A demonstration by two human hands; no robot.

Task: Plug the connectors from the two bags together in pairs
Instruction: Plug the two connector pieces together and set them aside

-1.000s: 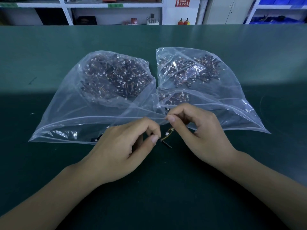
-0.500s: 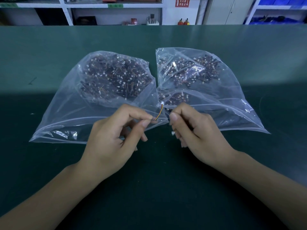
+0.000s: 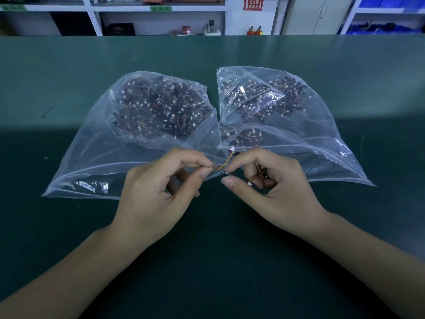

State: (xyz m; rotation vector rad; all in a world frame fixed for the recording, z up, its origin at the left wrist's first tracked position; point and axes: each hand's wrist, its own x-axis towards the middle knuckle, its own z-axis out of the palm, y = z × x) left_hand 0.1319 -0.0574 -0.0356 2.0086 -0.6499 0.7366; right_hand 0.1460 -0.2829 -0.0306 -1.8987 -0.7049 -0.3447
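Centrally, two hands meet over the near edge of two bags; the left hand point(image 3: 158, 192) pinches one end of a short lead point(image 3: 224, 164) between thumb and forefinger, its other fingers curled under; the right hand point(image 3: 273, 189) pinches the meeting point from the other side with forefinger and thumb, while its curled lower fingers hold a second lead point(image 3: 257, 177). The first lead is a thin orange-yellow wire pair rising in a curve to a small white plug point(image 3: 232, 148); whether its pinched end is mated cannot be told. The second lead shows brown wire, a dark body and one tiny white plug below the thumb. Two bags lie side by side on the bench point(image 3: 69, 65), touching along their inner edges; the left bag point(image 3: 96, 157) and the right bag point(image 3: 333, 139) are clear, glossy, crumpled plastic, each roughly triangular as spread, with a ridged seal strip along the near edge. Each holds a dense heap of leads, too many to count: dark bodies, fine orange and red wires, white plug tips; the right bag's load sits in two clumps, a large far one and a smaller near one. Bench surface: matte dark green, smooth, with a lit band across the far half. Behind stand white shelves point(image 3: 161, 10), a red sign point(image 3: 253, 3) and blue bins point(image 3: 391, 28).
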